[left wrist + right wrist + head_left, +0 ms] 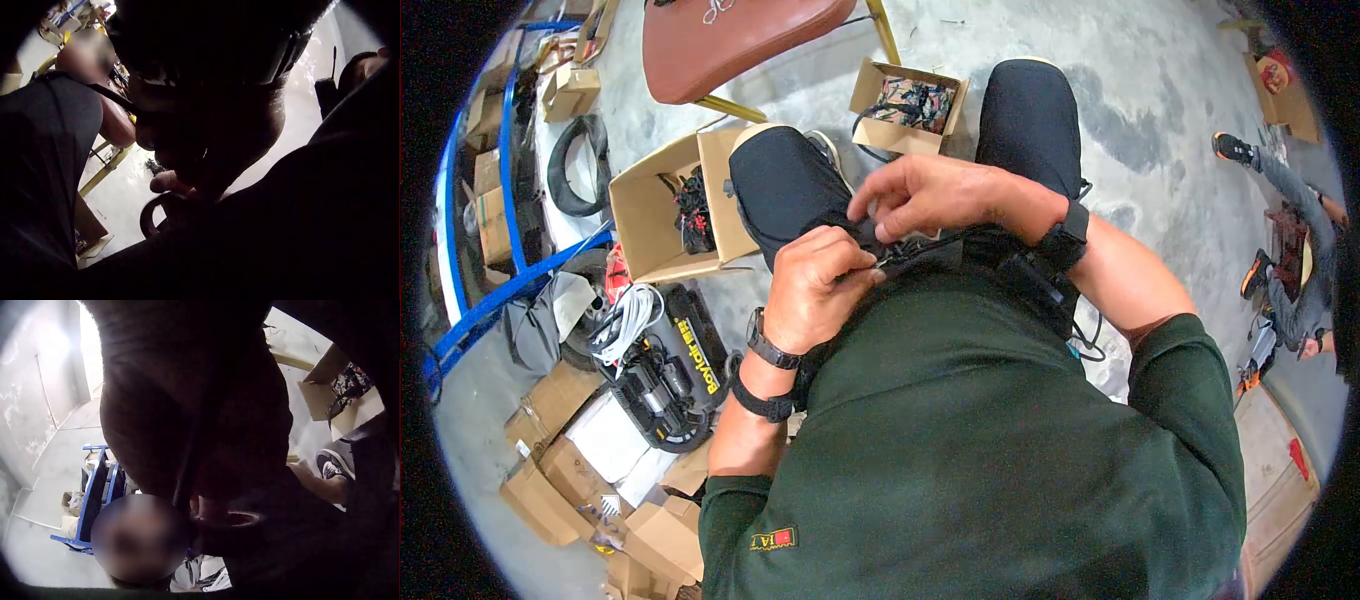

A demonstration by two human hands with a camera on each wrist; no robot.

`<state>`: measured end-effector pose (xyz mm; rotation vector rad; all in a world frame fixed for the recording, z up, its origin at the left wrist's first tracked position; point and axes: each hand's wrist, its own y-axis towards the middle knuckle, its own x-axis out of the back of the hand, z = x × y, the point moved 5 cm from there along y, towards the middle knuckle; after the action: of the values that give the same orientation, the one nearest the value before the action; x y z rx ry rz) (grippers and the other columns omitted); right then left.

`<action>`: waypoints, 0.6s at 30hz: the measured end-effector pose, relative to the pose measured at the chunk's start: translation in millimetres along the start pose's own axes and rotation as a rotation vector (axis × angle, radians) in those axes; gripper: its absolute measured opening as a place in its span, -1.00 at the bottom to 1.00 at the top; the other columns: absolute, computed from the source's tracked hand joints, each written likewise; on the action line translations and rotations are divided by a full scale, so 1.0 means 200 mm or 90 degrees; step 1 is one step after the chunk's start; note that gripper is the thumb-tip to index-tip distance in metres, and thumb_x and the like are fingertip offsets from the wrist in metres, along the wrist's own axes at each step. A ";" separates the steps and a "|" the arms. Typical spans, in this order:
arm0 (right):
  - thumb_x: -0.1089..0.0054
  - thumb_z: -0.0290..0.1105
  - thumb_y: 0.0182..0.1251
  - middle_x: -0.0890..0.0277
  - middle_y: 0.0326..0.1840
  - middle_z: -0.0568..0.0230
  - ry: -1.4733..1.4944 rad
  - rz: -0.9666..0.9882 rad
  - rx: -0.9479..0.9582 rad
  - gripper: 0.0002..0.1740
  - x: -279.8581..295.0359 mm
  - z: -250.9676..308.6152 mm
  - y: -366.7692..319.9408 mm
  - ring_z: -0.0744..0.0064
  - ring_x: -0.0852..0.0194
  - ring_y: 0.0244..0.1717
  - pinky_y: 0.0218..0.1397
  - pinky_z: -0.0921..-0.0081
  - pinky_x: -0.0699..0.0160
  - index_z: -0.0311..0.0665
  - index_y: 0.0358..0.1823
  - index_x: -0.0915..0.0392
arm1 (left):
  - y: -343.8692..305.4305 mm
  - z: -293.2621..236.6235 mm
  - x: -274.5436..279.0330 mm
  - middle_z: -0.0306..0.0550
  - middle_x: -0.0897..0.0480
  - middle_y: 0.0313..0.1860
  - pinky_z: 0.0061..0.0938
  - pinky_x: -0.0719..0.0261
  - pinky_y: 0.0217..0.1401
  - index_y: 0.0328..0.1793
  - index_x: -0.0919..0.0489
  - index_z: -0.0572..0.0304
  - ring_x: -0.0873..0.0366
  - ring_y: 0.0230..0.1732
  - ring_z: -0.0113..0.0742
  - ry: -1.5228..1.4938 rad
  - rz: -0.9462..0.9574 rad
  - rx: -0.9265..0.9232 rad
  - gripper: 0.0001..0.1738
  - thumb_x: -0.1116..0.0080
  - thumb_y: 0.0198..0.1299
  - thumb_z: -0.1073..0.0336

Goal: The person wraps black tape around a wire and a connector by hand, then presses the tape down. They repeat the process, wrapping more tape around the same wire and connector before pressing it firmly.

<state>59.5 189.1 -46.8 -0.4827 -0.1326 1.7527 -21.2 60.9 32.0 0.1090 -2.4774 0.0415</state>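
Both hands meet over the lap, and between them sits a small black part (887, 256) with a thin dark cable running off to the right. The left hand (815, 290) is curled and pinches the part from below. The right hand (920, 195) is bent over it and pinches it from above with its fingertips. The wrist views are too dark to add to this.

Little writing can be read. A black machine (662, 385) on the floor, left of and below the left hand, carries yellow lettering I cannot make out for sure. A white cable coil (628, 315) lies on it. A red and yellow patch (773, 540) on the green shirt has letters too small to trust.

Just left of the left hand stands an open box (640, 222) holding black and red parts (693, 210). Beyond the right hand, between the knees, a smaller box (878, 132) holds a tangle of coloured wired parts (915, 103). Further out beyond the hands is a brown seat (730, 40). More closed cartons (550, 400) lie well below and left of the left hand.
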 end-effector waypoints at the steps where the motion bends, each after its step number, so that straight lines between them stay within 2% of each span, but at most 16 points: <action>1: -0.31 -0.51 0.26 -0.57 -0.39 0.40 0.056 -0.039 0.020 -0.59 0.01 0.04 -0.02 0.66 -0.49 -0.39 -0.29 0.63 -0.51 -0.30 0.16 -0.55 | -0.01 0.01 0.00 -0.06 -0.58 -0.50 -0.35 -0.46 -0.39 -0.37 -0.59 0.27 -0.54 -0.46 -0.14 0.000 0.000 0.014 -0.77 -0.47 -0.13 0.53; 4: -0.29 -0.56 0.28 -0.58 -0.35 0.39 0.098 -0.076 0.177 -0.58 0.01 0.09 -0.03 0.64 -0.51 -0.37 -0.26 0.61 -0.54 -0.30 0.18 -0.55 | -0.01 0.03 0.00 -0.08 -0.59 -0.50 -0.40 -0.45 -0.39 -0.38 -0.60 0.29 -0.55 -0.45 -0.22 -0.069 -0.014 0.053 -0.80 -0.45 -0.10 0.56; 8: -0.28 -0.60 0.28 -0.59 -0.28 0.40 0.051 -0.155 0.246 -0.56 0.02 0.12 -0.10 0.66 -0.52 -0.26 -0.16 0.60 -0.55 -0.27 0.21 -0.54 | -0.01 0.03 0.00 -0.09 -0.62 -0.49 -0.42 -0.48 -0.36 -0.38 -0.64 0.26 -0.58 -0.45 -0.26 -0.130 -0.037 0.070 -0.85 -0.45 -0.04 0.50; 11: -0.36 -0.49 0.22 -0.59 -0.28 0.37 0.069 -0.193 0.269 -0.58 0.01 0.13 -0.14 0.60 -0.53 -0.20 -0.11 0.54 -0.55 -0.19 0.14 -0.59 | -0.01 0.03 0.00 -0.12 -0.66 -0.45 -0.47 -0.51 -0.31 -0.38 -0.66 0.27 -0.60 -0.41 -0.35 -0.168 -0.036 0.106 -0.88 -0.44 0.01 0.50; 14: -0.37 -0.48 0.20 -0.58 -0.29 0.38 -0.068 -0.271 0.354 -0.58 0.02 0.19 -0.20 0.60 -0.53 -0.21 -0.12 0.54 -0.54 -0.19 0.13 -0.60 | -0.02 0.05 -0.01 -0.15 -0.66 -0.42 -0.50 -0.51 -0.27 -0.38 -0.66 0.29 -0.59 -0.38 -0.39 -0.215 -0.039 0.137 -0.89 -0.43 0.06 0.49; 17: -0.36 -0.60 0.22 -0.59 -0.06 0.44 -0.063 -0.255 0.321 -0.54 0.01 0.21 -0.24 0.66 -0.45 -0.04 0.06 0.58 -0.50 -0.23 0.18 -0.59 | -0.03 0.07 -0.02 -0.15 -0.65 -0.40 -0.52 -0.49 -0.25 -0.35 -0.65 0.33 -0.56 -0.35 -0.41 -0.249 -0.031 0.150 -0.89 -0.41 0.10 0.50; 18: -0.36 -0.60 0.21 -0.59 -0.07 0.43 -0.063 -0.263 0.343 -0.53 0.01 0.22 -0.25 0.66 -0.45 -0.05 0.05 0.59 -0.50 -0.23 0.18 -0.59 | -0.03 0.07 -0.02 -0.15 -0.65 -0.39 -0.53 -0.49 -0.24 -0.34 -0.65 0.33 -0.55 -0.34 -0.41 -0.256 -0.032 0.155 -0.89 -0.41 0.10 0.50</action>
<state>87.2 209.9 9.3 0.0283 0.1609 1.3320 -26.1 54.6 18.0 0.3097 -2.8604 0.3293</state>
